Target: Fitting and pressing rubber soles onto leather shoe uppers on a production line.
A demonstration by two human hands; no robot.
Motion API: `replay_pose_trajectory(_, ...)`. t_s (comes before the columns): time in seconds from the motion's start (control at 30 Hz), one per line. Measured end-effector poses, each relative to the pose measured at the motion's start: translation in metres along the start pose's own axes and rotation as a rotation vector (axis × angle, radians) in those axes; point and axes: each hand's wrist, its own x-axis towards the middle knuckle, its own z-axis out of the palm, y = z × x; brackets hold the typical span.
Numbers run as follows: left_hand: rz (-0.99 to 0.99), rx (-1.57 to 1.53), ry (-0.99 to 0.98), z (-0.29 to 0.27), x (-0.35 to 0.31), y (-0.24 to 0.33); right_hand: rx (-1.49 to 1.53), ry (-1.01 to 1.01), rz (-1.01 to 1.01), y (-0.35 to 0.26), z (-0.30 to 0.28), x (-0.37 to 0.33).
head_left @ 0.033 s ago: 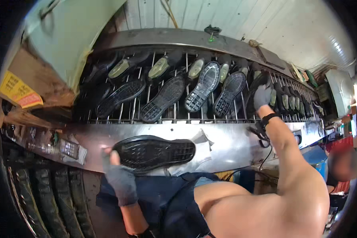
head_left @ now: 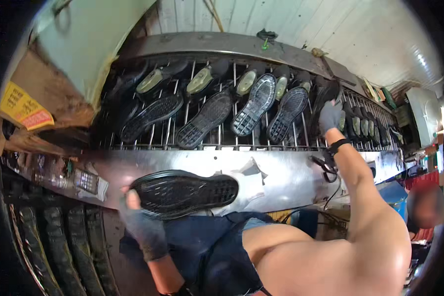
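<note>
My left hand (head_left: 142, 224), in a grey fingerless-tipped glove, grips a black shoe sole (head_left: 185, 195) by its wide end. The sole lies level over the front edge of the metal ledge, its hollow, ribbed face up. My right hand (head_left: 330, 117), gloved the same way, reaches out to the rack and holds a dark sole (head_left: 326, 92) that leans there. Part of that sole is behind the hand. Left of it, treaded soles such as a glossy one (head_left: 254, 104) and a duller one (head_left: 287, 114) rest on the bars.
Dark shoe uppers with pale green bottoms (head_left: 200, 81) line the back of the metal-bar rack (head_left: 222, 146). Paper scraps (head_left: 254, 182), a calculator (head_left: 86, 181) and a black cable loop (head_left: 325, 165) lie on the ledge (head_left: 291, 172). Another person (head_left: 425, 202) is at the right.
The sole in my left hand has shifted slightly left with the hand. On the rack, the sole at my right hand now shows higher, its end rising above my fingers.
</note>
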Motion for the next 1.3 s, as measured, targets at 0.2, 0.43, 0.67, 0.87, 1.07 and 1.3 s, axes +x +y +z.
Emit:
replay_pose_trajectory(0.2, 0.102, 0.213, 0.027, -0.053, -0.006, 0.077, 0.298, -1.088, -0.510, -0.127, 0.009, -0.144)
replay_pose_trajectory(0.43, -0.129, 0.371, 0.009, -0.118, 0.003, 0.056, 0.344, -1.633, -0.861, -0.146, 0.021, -0.325)
replay_pose_trajectory(0.67, -0.149, 0.224, 0.338, -0.124, -0.067, -0.027, -0.189, 0.066, -0.763, -0.050, 0.038, -0.013)
replay_pose_trajectory(0.87, -0.124, 0.161, 0.474, -0.127, -0.096, -0.051, 0.260, -0.856, 0.118, 0.087, 0.042, 0.137)
replay_pose_trajectory(1.07, -0.085, 0.386, 0.401, -0.129, -0.100, -0.048, 0.468, -0.674, 0.295, 0.054, 0.042, 0.167)
replay_pose_trajectory(1.3, 0.398, 0.415, 0.133, -0.115, -0.090, 0.007, 0.351, -0.819, -0.441, -0.067, 0.024, 0.039)
